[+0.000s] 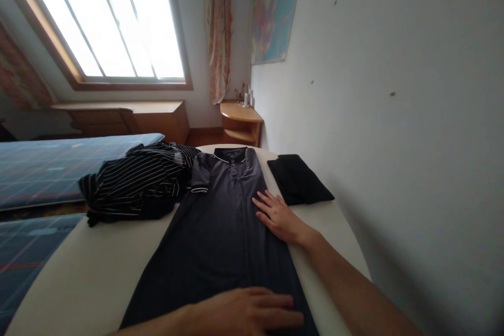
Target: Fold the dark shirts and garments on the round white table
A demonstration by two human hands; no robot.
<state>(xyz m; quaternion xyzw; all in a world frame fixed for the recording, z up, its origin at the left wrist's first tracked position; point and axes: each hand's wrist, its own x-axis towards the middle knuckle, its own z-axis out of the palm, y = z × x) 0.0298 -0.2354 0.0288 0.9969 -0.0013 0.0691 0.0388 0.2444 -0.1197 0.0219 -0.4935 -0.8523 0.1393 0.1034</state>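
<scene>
A dark grey polo shirt lies spread lengthwise on a round cream table, its buttoned collar at the far end. One short sleeve with white trim shows on the left; no sleeve sticks out on the right, where the edge looks folded in. My right hand rests flat on the shirt's right edge, fingers spread. Nearer to me, my left hand is over the lower part of the shirt, fingers stretched toward the right and slightly apart. Neither hand grips anything.
A rumpled black-and-white striped garment lies at the table's left. A folded black cloth is at the back right, near the white wall. Beyond are a blue plaid mattress, a wooden desk and a corner shelf.
</scene>
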